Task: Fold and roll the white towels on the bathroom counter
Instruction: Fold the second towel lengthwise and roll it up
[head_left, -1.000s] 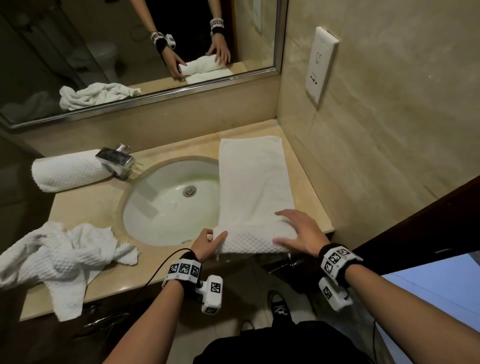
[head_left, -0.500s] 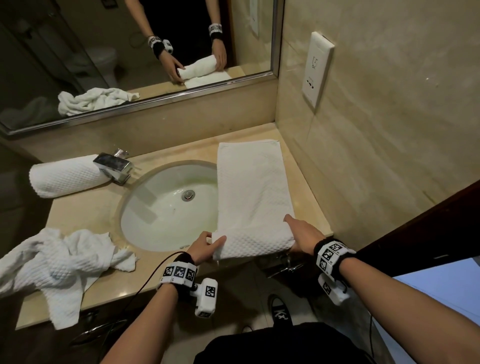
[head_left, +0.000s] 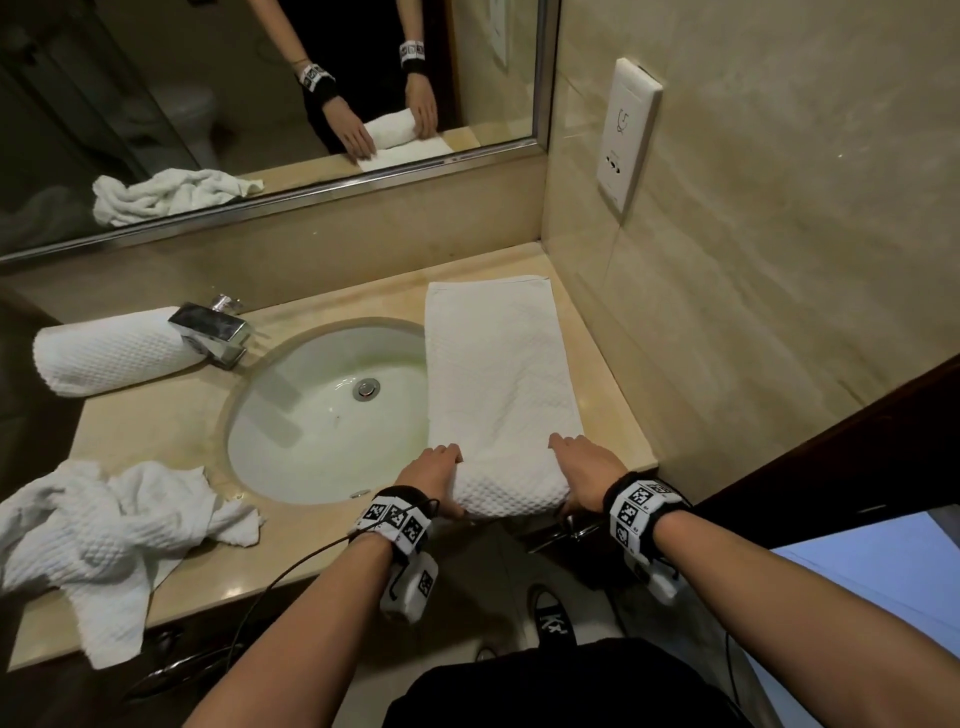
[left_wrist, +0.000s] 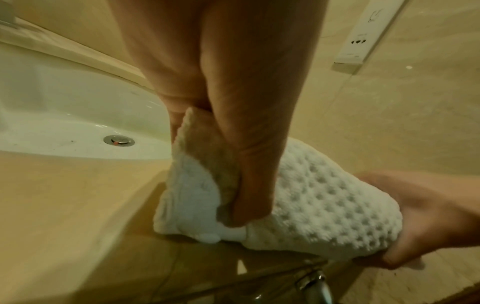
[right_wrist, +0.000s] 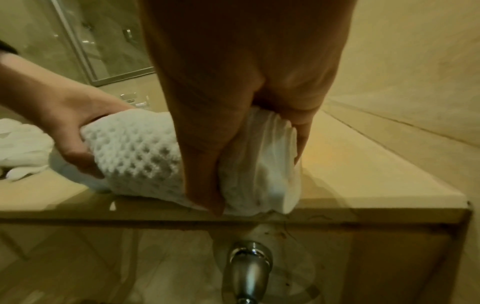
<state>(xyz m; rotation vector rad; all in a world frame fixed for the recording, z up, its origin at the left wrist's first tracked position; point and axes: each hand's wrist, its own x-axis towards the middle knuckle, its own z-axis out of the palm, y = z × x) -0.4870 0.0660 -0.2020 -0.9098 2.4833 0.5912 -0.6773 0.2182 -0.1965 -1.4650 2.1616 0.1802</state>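
Observation:
A white waffle towel (head_left: 498, 374) lies folded in a long strip on the right of the beige counter (head_left: 156, 426), its near end turned into a short roll (head_left: 511, 496) at the front edge. My left hand (head_left: 434, 475) grips the roll's left end (left_wrist: 197, 197), thumb under and fingers over. At the right end (right_wrist: 259, 164) my right hand (head_left: 587, 475) grips it the same way. A finished rolled towel (head_left: 109, 353) lies at the back left beside the tap. A crumpled white towel (head_left: 98, 545) sits at the front left.
The oval sink (head_left: 332, 415) fills the counter's middle, and the strip overlaps its right rim. A chrome tap (head_left: 213, 330) stands behind it. The tiled wall with a socket plate (head_left: 628, 135) runs close along the right. A mirror (head_left: 260, 104) is at the back.
Both hands have shifted from lying on the near end to gripping it at its two ends. The near end now forms a thicker roll at the counter's edge.

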